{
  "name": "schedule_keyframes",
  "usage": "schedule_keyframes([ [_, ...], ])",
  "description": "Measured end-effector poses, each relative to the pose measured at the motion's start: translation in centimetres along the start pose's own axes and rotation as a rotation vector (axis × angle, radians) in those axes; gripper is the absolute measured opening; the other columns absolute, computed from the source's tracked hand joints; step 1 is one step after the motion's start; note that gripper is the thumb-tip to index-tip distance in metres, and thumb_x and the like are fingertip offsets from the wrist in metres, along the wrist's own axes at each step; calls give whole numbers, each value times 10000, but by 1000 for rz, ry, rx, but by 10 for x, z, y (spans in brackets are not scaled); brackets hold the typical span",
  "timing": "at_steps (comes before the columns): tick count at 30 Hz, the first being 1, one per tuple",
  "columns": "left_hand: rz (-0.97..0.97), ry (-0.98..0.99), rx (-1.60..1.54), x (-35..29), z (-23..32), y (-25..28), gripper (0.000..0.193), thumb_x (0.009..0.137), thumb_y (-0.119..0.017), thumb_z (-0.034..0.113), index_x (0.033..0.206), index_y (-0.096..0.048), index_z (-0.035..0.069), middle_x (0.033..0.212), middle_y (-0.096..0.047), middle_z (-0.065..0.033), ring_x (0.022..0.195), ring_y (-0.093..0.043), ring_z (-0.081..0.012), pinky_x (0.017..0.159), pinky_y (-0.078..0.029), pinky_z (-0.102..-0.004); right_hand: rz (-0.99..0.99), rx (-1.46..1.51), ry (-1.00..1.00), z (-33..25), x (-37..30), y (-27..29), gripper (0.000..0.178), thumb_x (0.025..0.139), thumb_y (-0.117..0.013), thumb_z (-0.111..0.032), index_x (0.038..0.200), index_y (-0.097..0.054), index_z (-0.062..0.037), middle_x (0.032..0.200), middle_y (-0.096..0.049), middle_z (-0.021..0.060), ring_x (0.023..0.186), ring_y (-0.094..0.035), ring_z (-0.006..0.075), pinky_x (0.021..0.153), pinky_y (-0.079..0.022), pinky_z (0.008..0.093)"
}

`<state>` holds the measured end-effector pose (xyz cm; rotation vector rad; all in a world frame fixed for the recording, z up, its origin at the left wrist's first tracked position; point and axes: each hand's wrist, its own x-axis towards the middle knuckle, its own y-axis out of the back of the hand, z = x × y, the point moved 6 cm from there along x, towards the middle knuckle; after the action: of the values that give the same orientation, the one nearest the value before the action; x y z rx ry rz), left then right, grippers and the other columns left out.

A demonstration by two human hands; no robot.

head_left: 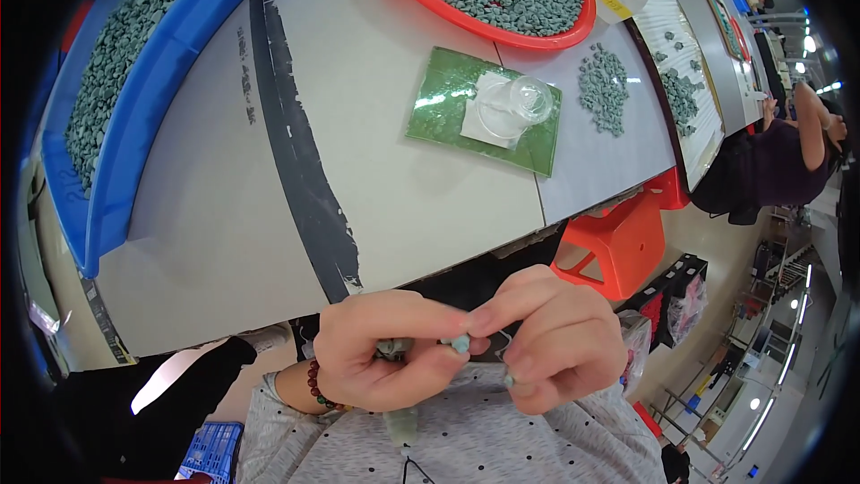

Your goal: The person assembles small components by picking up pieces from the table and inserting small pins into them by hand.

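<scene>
The left hand (381, 350) has its grip pinched on a small stone (460, 343), out past the near edge of the bench (215, 215) and over the shirt (448, 439). The right hand (569, 336) has fingertips against or just beside that stone; which, I cannot tell. Its lower fingers seem closed on a second stone (510, 381). The likeliest trouble is a drop: so little of each piece is caught that a slip would send it to the shirt or floor (717, 237), missing the bench. Minding one stone could also loosen the fingers round the other. Near the bench's right edge, a heap (605, 90) lies loose beside the mat (434, 99) and jar (530, 100); a careless elbow could scatter it
</scene>
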<state>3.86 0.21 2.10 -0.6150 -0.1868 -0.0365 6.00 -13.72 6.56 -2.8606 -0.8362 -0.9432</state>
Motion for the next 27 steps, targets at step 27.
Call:
schedule_keyframes([
  [27,-118,-119,258,-7,6,-3,294,620,-767,-47,862,-614,20,791,-678,-128,555,-605,-144,477,-447,-199,44,-170,-31,-4,4,-5,170,629,-610,110,768,-547,34,735,-510,95,726,-635,294,572,-530,335],
])
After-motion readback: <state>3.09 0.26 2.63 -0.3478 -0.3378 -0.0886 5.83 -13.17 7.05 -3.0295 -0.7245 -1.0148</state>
